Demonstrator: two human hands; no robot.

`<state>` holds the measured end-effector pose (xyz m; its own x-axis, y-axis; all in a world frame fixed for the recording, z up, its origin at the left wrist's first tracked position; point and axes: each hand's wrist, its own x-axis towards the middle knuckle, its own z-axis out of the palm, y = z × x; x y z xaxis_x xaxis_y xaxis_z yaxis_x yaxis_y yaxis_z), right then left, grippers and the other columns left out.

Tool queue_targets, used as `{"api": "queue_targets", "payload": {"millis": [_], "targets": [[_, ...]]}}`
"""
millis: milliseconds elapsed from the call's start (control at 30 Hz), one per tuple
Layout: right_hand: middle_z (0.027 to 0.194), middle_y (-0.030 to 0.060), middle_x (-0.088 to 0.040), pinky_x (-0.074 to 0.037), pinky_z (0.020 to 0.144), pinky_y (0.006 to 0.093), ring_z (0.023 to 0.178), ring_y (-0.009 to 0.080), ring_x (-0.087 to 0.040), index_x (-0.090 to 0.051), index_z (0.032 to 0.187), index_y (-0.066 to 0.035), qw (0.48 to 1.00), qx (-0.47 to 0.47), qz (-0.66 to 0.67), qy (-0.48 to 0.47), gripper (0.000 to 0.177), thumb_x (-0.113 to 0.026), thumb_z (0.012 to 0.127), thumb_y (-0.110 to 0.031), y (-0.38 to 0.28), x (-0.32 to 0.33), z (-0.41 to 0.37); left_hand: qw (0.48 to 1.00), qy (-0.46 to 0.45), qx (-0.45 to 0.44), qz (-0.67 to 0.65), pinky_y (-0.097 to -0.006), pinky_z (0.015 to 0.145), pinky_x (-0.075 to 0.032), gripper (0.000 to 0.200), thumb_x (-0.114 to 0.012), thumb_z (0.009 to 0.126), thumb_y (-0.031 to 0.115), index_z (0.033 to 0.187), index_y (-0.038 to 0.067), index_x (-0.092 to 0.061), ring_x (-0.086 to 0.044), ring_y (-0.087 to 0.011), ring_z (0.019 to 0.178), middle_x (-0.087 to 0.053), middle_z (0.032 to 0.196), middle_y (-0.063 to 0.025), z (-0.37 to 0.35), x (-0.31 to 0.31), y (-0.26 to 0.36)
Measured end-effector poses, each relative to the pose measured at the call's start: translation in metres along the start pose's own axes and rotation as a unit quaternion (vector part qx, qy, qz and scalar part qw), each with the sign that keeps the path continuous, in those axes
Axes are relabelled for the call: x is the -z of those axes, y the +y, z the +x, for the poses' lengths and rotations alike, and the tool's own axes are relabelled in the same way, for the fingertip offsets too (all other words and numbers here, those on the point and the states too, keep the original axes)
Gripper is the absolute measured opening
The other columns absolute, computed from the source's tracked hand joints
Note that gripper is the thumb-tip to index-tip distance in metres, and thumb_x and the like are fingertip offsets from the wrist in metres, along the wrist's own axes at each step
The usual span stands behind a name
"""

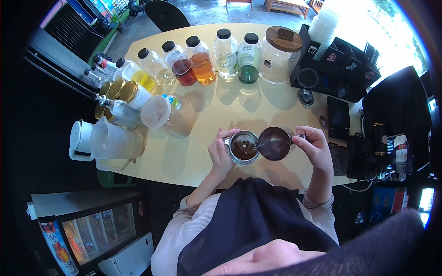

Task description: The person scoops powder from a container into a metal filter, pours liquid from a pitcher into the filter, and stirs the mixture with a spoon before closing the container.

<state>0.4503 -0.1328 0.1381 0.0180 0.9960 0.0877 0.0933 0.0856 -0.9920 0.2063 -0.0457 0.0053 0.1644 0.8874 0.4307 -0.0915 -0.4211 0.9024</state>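
Note:
My left hand (221, 151) is wrapped round a silvery metal pitcher (244, 161), fingers on its left side. Brown liquid (242, 147) with pale reflections lies inside it. My right hand (314, 143) grips the handle of a second metal pitcher (275, 143), dark inside and tipped to the left. Its spout overlaps the right rim of the first pitcher, and a thin streak shows at the lip. Both vessels are close together over the front part of the wooden table (207, 161).
Bottles of coloured liquid, among them an orange bottle (201, 64), line the table's far side beside a wooden-lidded jar (280, 57). Plastic containers (168, 119) and a jug (115, 140) stand left. At right are a black organiser (340, 64), a spoon (322, 121) and dark equipment (396, 115).

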Motion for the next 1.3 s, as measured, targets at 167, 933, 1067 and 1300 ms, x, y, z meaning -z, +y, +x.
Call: {"api": "queue_targets", "payload": {"millis": [167, 933, 1067, 1300], "targets": [[0.064, -0.0078, -0.037, -0.023, 0.055, 0.0240, 0.063, 0.0026, -0.029, -0.046, 0.068, -0.005, 1.000, -0.011, 0.003, 0.010, 0.031, -0.065, 0.092, -0.008, 0.000, 0.002, -0.001, 1.000, -0.001, 0.002, 0.004, -0.0540, 0.118, -0.020, 0.055, -0.023, 0.107, 0.034, 0.109, -0.003, -0.064, -0.069, -0.0311, 0.108, -0.074, 0.101, -0.0163, 0.001, 0.000, 0.002], [0.067, -0.0081, -0.044, -0.026, 0.056, 0.0225, 0.065, 0.0013, -0.033, -0.046, 0.069, -0.005, 0.999, 0.016, 0.003, -0.031, 0.030, -0.065, 0.093, -0.008, -0.011, -0.003, 0.034, 1.000, -0.008, 0.000, 0.018, -0.0549, 0.118, -0.021, 0.055, -0.023, 0.107, 0.036, 0.108, 0.000, -0.065, -0.069, -0.0309, 0.108, -0.074, 0.099, -0.0152, 0.001, 0.003, 0.002], [0.069, -0.0069, -0.048, -0.029, 0.057, 0.0218, 0.066, 0.0010, -0.036, -0.045, 0.069, -0.005, 0.999, 0.010, -0.001, -0.044, 0.032, -0.065, 0.094, -0.009, -0.018, -0.007, 0.034, 0.999, -0.018, -0.001, 0.035, -0.0533, 0.118, -0.022, 0.063, -0.021, 0.107, 0.043, 0.110, -0.003, -0.063, -0.068, -0.0320, 0.108, -0.074, 0.100, -0.0169, 0.002, 0.003, 0.005], [0.068, -0.0066, -0.050, -0.028, 0.056, 0.0216, 0.066, 0.0007, -0.035, -0.045, 0.070, -0.004, 0.998, 0.021, 0.026, -0.052, 0.031, -0.065, 0.093, -0.008, -0.019, -0.008, 0.026, 0.999, -0.014, 0.001, 0.033, -0.0528, 0.119, -0.021, 0.062, -0.021, 0.107, 0.042, 0.111, -0.003, -0.063, -0.068, -0.0305, 0.107, -0.074, 0.101, -0.0168, 0.002, 0.003, 0.005]]}}
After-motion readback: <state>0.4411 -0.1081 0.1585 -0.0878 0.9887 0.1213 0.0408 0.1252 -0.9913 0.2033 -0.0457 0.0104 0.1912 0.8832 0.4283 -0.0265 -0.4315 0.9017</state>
